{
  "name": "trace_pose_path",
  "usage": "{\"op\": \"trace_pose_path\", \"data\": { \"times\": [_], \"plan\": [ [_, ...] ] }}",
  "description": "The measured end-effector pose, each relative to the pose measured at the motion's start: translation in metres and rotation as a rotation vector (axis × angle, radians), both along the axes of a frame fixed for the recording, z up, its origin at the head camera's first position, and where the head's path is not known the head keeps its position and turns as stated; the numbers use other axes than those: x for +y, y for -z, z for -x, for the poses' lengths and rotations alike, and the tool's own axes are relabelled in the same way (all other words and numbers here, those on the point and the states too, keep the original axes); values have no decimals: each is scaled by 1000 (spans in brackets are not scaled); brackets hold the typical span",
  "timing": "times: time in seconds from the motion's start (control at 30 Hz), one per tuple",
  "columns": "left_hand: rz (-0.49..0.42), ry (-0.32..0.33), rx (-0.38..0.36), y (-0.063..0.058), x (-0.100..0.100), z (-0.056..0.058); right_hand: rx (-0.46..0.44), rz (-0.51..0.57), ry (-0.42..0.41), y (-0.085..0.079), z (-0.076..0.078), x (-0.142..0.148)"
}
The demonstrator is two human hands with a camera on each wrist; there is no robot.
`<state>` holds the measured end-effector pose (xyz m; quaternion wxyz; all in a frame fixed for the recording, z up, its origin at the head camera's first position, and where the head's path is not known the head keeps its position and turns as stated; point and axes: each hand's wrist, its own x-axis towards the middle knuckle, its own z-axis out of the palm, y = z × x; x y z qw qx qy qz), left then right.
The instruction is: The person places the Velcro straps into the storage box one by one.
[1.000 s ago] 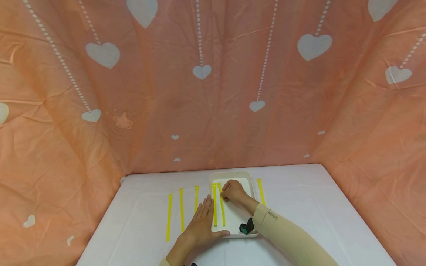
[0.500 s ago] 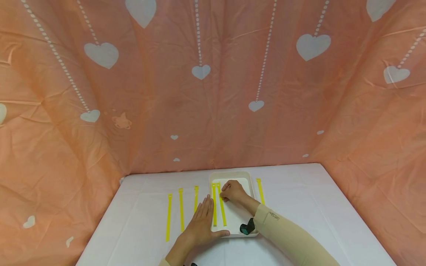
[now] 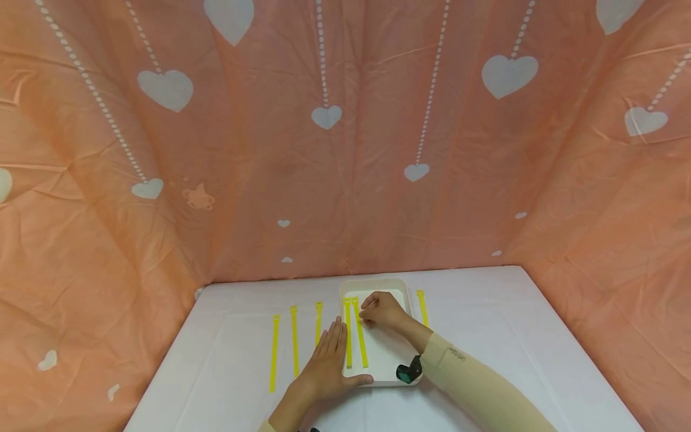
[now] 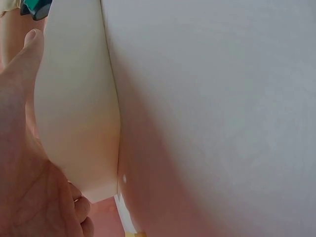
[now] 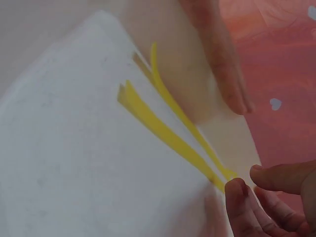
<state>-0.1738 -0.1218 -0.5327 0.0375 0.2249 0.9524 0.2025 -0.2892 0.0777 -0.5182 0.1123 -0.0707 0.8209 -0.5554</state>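
Head view, hands [image 3: 384, 309] at tray [image 3: 381, 357], yellow strips [image 3: 348, 342], sleeve lettering [image 3: 457, 354] illegible

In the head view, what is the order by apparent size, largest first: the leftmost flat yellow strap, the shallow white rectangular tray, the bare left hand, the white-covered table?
1. White-covered table
2. White tray
3. Left hand
4. Leftmost yellow strap

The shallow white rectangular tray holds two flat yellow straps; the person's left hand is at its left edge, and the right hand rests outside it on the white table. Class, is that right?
Only the right hand is misplaced: it is not on the table. The head view shows it over the inside of the white tray, beside its yellow straps. The rest holds.
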Motion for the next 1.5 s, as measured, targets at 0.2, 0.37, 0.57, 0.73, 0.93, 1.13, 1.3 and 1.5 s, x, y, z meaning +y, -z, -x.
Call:
{"op": "trace_pose_path", "data": {
  "times": [0.2, 0.37, 0.57, 0.73, 0.93, 1.13, 1.3, 1.5],
  "plan": [
    [17, -15, -6, -1, 1, 0, 2, 43, 6, -15, -1, 8],
    [31, -27, -32, 0, 1, 2, 37, 45, 3, -22, -2, 18],
    [24, -18, -17, -1, 1, 2, 80, 84, 7, -26, -4, 36],
    [14, -21, -36, -2, 1, 1, 82, 109, 24, -30, -5, 52],
    [14, -26, -26, -5, 2, -2, 79, 115, 74, -40, -5, 69],
    [4, -30, -22, -6, 2, -3, 77, 113, 136, -43, -1, 86],
    [9, -26, -15, -3, 2, -1, 108, 95, 185, -38, -1, 100],
    [1, -25, -22, -2, 2, -1, 111, 75, 239, -29, 0, 113]
  ]
}}
